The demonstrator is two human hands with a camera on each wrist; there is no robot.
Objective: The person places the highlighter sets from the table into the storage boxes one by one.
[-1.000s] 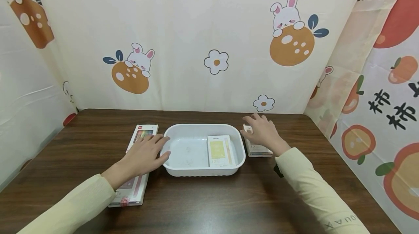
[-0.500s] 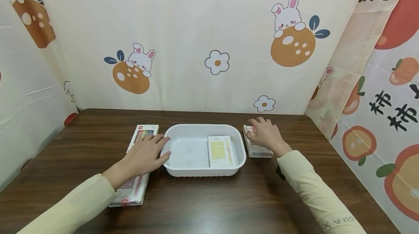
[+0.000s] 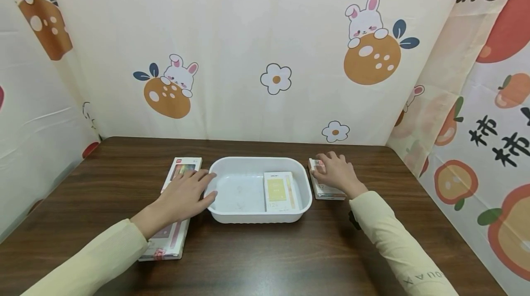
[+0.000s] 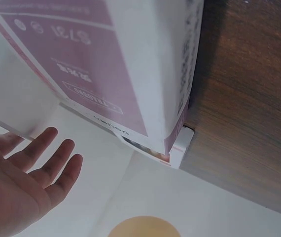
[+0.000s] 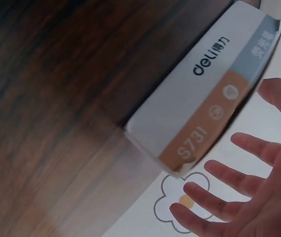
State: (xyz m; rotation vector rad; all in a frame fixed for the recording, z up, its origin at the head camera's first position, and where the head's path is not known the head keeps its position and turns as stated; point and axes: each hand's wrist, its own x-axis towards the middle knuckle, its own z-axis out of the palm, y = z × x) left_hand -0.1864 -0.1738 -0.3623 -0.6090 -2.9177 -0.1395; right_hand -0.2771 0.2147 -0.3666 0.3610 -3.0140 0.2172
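A white plastic basin (image 3: 240, 217) stands mid-table, with a white box with a yellow-green panel (image 3: 276, 189) leaning inside its right end. My left hand (image 3: 182, 197) lies over its left rim, fingers spread. Under that forearm are white boxes (image 3: 178, 240); the left wrist view shows a purple-and-white highlighter box (image 4: 96, 59) marked S731 close by. To the right of the basin, my right hand (image 3: 337, 174) hovers over or touches a small stack of boxes (image 3: 325, 191). In the right wrist view its fingers are loosely spread beside a deli S731 highlighter box (image 5: 209, 84).
A dark wooden table (image 3: 265, 259) carries everything. Printed cloth (image 3: 232, 33) hangs behind it and at both sides. Under the left hand's fingers, a box with a coloured pen picture (image 3: 184, 165) shows its far end.
My right hand has shifted slightly right and lower over the small stack, uncovering more of its far end. The left hand keeps its place at the basin rim.
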